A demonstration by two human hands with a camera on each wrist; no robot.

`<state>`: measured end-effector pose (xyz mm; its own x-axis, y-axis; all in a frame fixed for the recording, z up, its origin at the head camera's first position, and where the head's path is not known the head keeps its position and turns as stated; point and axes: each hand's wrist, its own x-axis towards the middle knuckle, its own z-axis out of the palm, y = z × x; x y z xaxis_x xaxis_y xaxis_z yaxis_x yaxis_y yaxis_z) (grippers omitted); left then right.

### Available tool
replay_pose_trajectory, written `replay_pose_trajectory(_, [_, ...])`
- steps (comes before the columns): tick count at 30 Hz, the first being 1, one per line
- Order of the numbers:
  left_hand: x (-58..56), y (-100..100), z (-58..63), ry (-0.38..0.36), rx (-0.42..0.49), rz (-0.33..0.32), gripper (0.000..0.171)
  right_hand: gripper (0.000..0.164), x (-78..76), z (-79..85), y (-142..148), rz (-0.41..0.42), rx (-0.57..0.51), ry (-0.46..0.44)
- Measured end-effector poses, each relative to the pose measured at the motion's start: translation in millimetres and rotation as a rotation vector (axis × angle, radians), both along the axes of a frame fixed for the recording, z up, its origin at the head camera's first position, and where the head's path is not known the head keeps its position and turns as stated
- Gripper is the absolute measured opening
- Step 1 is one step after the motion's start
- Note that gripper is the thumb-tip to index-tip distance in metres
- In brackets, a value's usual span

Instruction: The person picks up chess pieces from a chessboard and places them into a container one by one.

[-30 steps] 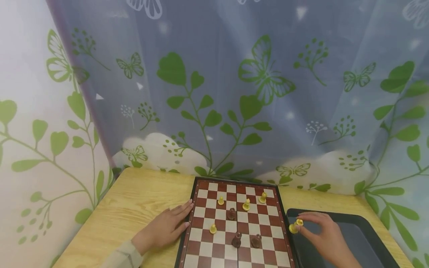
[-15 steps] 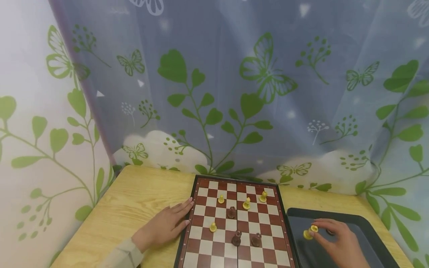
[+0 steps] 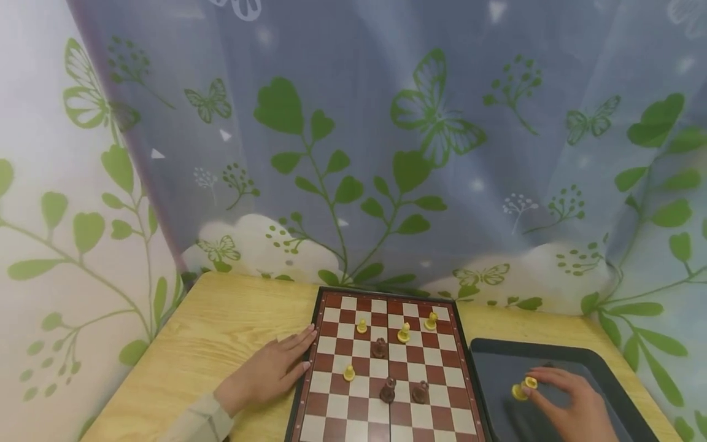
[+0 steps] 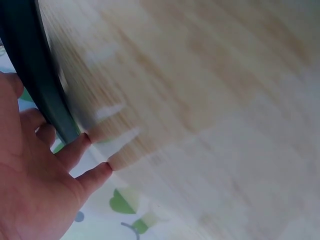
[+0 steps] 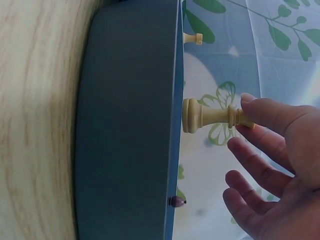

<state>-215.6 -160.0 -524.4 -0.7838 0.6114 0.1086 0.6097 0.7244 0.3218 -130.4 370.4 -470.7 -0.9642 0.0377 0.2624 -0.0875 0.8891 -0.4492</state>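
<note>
Right hand (image 3: 577,402): thumb and forefinger nearly closed, pinching a pale chess piece (image 3: 519,391) by its upper end; the other fingers lie off it, slightly bent, and the head of the piece is largely covered. The piece is over the dark tray (image 3: 530,345), to the right of the chessboard (image 3: 353,408); in the right wrist view it stands roughly upright, base downward, and appears clear of the tray rim — contact with the tray floor is not evident.

Left hand (image 3: 270,368): fingers extended and spread, fingertips at the left edge of the board; nothing gripped; it seems to serve as a steadying hand.

On the board: four pale pieces, three toward the far side and one nearer left; also three dark pieces, two of them near the middle of the near part. A small dark piece (image 5: 177,201) shows beyond the tray wall in the right wrist view.

Step in hand, as judged: conveying the pale piece above the tray; the next move would call for a level base, a gentle lowering and a clean release — without knocking the dark piece.
</note>
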Motion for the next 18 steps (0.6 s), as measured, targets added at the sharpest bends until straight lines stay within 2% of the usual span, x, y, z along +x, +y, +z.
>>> replay_pose_trajectory(9, [0.2, 2, 4.7, 0.012, 0.011, -0.019, 0.058, 0.028, 5.8, -3.8, 11, -0.050, 0.041, -0.015])
replay_pose_trajectory(15, [-1.2, 1, 4.2, 0.001, -0.002, -0.002, 0.059, 0.043, 4.9, -5.7, 15, -0.080, 0.021, -0.168])
replay_pose_trajectory(18, [-1.1, 0, 4.8, 0.007, 0.001, -0.006, 0.059, 0.041, 6.7, -11.7, 14, -0.101, -0.002, -0.127])
